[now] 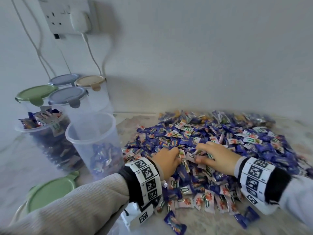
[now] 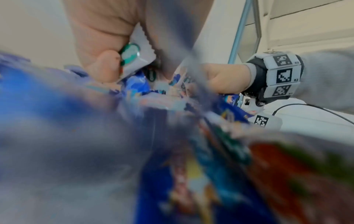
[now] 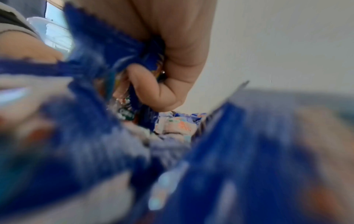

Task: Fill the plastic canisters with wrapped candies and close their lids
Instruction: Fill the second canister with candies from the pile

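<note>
A big heap of wrapped candies (image 1: 220, 141), blue and white, covers the surface at the right. Both hands are dug into its near side. My left hand (image 1: 166, 160) curls its fingers round a clump of candies; the left wrist view shows wrappers (image 2: 134, 60) tucked against the palm. My right hand (image 1: 215, 155) also grips candies, with blue wrappers (image 3: 134, 50) bunched in its curled fingers. Left of the heap stand two lidless clear canisters: one (image 1: 94, 141) holds a few candies at the bottom, the other (image 1: 44, 131) is filled to the rim.
Several closed canisters with green (image 1: 36, 94), blue-grey (image 1: 67, 95) and beige (image 1: 90, 81) lids stand behind, by the wall. A loose green lid (image 1: 50, 192) lies near my left forearm. A wall socket (image 1: 66, 16) with cables hangs above the canisters.
</note>
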Demonstrator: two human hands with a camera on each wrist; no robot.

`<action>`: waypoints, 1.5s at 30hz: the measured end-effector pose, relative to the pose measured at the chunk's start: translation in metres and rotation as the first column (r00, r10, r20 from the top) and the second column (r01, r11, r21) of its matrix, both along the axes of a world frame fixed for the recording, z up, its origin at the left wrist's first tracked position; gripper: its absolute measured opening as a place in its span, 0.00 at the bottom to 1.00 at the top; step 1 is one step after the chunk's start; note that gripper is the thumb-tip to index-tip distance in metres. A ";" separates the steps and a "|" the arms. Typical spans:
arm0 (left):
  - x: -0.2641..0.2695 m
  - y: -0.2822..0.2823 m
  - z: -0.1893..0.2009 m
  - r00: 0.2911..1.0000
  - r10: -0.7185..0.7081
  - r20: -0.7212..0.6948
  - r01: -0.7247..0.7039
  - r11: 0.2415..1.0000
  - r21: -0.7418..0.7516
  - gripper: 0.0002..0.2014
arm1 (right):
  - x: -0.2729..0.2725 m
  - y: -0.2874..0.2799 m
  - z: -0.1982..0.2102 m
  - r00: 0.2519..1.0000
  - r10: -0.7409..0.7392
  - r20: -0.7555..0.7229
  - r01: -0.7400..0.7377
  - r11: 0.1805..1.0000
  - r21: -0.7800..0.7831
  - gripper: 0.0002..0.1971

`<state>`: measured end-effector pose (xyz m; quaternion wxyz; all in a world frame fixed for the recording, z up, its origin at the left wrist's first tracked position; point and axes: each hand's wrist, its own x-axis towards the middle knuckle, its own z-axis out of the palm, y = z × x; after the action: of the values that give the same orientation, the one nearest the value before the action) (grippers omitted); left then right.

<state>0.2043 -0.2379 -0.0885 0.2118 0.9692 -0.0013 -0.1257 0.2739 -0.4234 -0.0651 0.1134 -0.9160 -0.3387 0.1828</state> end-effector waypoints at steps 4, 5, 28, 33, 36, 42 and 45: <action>-0.005 0.009 0.019 0.986 0.027 0.167 -0.013 0.996 -0.084 0.08 | 0.002 0.006 0.016 0.997 -0.051 0.059 0.042 0.989 0.144 0.25; -0.009 0.012 0.029 0.975 0.033 0.222 -0.008 0.993 -0.116 0.08 | 0.001 0.009 0.022 0.995 -0.061 0.074 0.047 0.983 0.178 0.27; -0.118 0.140 0.106 0.685 0.282 0.671 -0.386 0.922 0.006 0.34 | -0.021 0.137 0.117 0.946 0.265 0.184 -0.321 0.708 0.629 0.08; -0.126 0.141 0.091 0.664 0.372 0.648 -0.419 0.904 -0.090 0.55 | -0.032 0.181 0.140 0.892 0.414 0.182 -0.422 0.617 0.664 0.06; -0.127 0.145 0.080 0.672 0.453 0.586 -0.406 0.887 -0.220 0.61 | -0.039 0.208 0.143 0.857 0.460 0.231 -0.494 0.608 0.621 0.14; -0.126 0.145 0.065 0.643 0.572 0.510 -0.382 0.816 -0.434 0.64 | -0.043 0.240 0.127 0.799 0.515 0.309 -0.601 0.672 0.433 0.16; -0.125 0.141 0.064 0.616 0.598 0.513 -0.374 0.795 -0.478 0.64 | -0.043 0.244 0.124 0.825 0.478 0.301 -0.561 0.627 0.541 0.15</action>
<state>0.0796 -0.0966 -0.0248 0.3805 0.8649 0.1724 0.2783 0.2311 -0.1794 0.0593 0.3219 -0.7015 -0.6352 0.0295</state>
